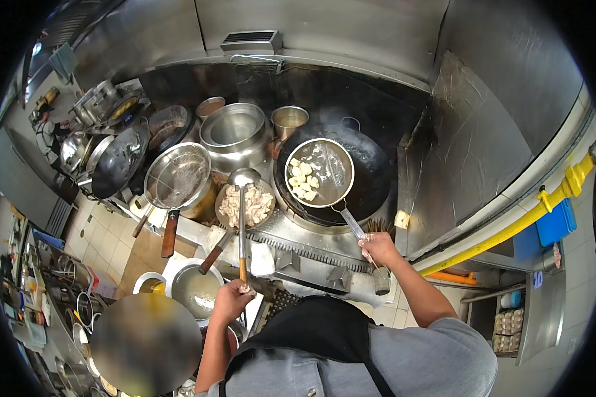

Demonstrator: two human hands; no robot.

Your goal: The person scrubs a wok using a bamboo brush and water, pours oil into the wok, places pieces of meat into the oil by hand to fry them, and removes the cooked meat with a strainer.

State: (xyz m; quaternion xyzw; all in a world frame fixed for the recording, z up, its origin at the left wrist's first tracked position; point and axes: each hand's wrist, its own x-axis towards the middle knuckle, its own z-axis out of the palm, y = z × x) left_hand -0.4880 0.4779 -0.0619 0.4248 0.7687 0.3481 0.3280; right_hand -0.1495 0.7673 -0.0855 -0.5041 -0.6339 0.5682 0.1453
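Observation:
My right hand [379, 250] is closed around the metal handle of a round strainer [331, 162]. Several pale yellowish chunks [303, 180] lie to the left inside it. The strainer is over a large dark wok [371, 178] on the stove. My left hand [230, 302] grips the wooden end of a long ladle [243, 205], its bowl pointing away from me. Beneath the ladle's shaft is a strainer full of pale sliced pieces that look like raw meat [255, 206]; its wooden handle [213, 255] points toward me.
Left of the wok stand a large metal pot [233, 126], a small metal pot [289, 119] and an empty mesh strainer [177, 175]. A pot of cloudy liquid [195, 288] sits near my left hand. A yellow pipe [510, 225] runs along the right. Another person [46, 135] stands far left.

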